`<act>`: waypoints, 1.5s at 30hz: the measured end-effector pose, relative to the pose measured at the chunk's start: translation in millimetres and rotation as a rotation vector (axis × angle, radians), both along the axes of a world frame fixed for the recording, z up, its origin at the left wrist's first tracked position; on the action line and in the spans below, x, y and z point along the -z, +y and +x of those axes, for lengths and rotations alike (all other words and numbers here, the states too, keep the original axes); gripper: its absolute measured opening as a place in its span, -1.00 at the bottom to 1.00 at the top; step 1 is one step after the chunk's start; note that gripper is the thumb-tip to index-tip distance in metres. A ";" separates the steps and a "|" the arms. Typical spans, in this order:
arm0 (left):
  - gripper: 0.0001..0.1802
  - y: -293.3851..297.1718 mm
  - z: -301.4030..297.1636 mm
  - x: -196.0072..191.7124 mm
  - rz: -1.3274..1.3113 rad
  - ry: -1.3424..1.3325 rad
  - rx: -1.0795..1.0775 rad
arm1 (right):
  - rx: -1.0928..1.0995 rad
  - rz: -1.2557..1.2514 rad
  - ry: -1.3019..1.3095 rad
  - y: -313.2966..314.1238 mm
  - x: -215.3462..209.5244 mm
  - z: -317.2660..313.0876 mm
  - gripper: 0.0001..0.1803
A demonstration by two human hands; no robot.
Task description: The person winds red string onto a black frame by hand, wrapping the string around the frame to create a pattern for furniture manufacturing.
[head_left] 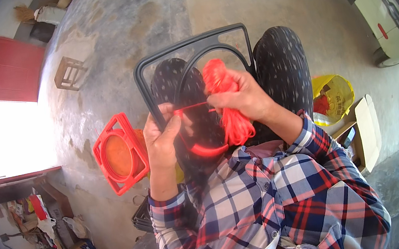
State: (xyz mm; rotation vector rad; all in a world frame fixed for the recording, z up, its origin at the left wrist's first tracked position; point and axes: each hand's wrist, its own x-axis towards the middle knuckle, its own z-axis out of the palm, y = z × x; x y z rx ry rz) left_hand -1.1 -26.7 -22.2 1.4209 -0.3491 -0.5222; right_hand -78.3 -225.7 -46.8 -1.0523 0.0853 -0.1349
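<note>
A black plastic frame with a ring inside it rests over my lap. My left hand is closed on its left side, with thumb and fingers pinching near the ring where red strands cross. Bright red cord is wound tightly round the ring's near part. In my right hand I grip a loose hank of red cord, whose strands hang below the fist. A thin red strand runs taut between my two hands, across the opening of the ring.
Left of my legs stand red-orange frames with round centres. To the right are a yellow bag with red material inside and an open cardboard box. A wooden stool, a parked white vehicle and piled clutter lie farther out.
</note>
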 end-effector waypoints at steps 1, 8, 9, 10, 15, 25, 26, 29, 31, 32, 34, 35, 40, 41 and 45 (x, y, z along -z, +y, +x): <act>-0.75 1.5 0.8 0.2 -0.004 -0.001 -0.007 | -0.016 0.021 0.020 -7.6 2.7 0.0 -0.79; -0.78 26.1 7.1 12.7 -0.075 0.152 -0.145 | 0.323 0.507 0.035 -63.8 21.6 12.1 -0.78; -0.79 25.3 5.9 13.7 -0.094 0.154 -0.140 | 0.426 0.529 0.071 -67.6 21.7 12.4 -0.75; -0.79 24.7 5.3 13.2 -0.098 0.153 -0.142 | 0.529 0.550 0.106 -69.2 21.2 13.0 -0.71; -0.82 17.0 1.8 -2.3 0.087 0.057 -0.153 | -0.038 0.307 0.030 -26.4 -6.0 7.1 -0.36; -0.49 -11.4 -6.8 -15.0 0.259 -0.782 0.061 | -0.017 -0.409 -0.080 0.0 -51.7 22.2 -0.67; -0.51 -11.4 -3.0 -9.5 0.136 -0.699 0.062 | -0.005 -0.341 -0.127 -2.9 -49.4 16.7 -0.85; -0.55 -7.8 1.3 -4.9 0.060 -0.668 0.042 | 0.362 -0.109 -0.380 -6.2 -31.5 7.7 -0.87; -0.58 -4.3 0.7 -2.0 -0.056 -0.596 0.071 | 0.336 0.155 -0.186 -12.7 -29.8 -2.2 -0.86; -0.53 -6.3 -4.8 -7.8 -0.110 -0.370 0.092 | 0.224 0.192 -0.035 -18.1 -14.2 -1.6 -0.86; -0.50 -14.8 -7.8 -8.2 -0.204 -0.280 0.154 | 0.001 0.253 0.242 -16.1 13.3 7.3 -0.84; -0.47 -15.1 -9.4 -6.3 -0.288 -0.183 0.197 | 0.026 0.316 0.362 -1.9 8.6 12.3 -0.78; -0.53 5.5 -13.8 6.1 -0.078 -0.182 0.131 | -0.160 0.721 0.225 7.5 -12.2 32.2 -0.64; -0.57 7.2 -10.2 12.4 -0.047 -0.208 0.109 | -0.158 0.722 0.225 3.8 -4.2 36.7 -0.64; -0.68 -4.9 -8.8 2.4 -0.121 -0.446 0.037 | 0.125 0.561 0.299 -13.5 21.3 38.0 -0.70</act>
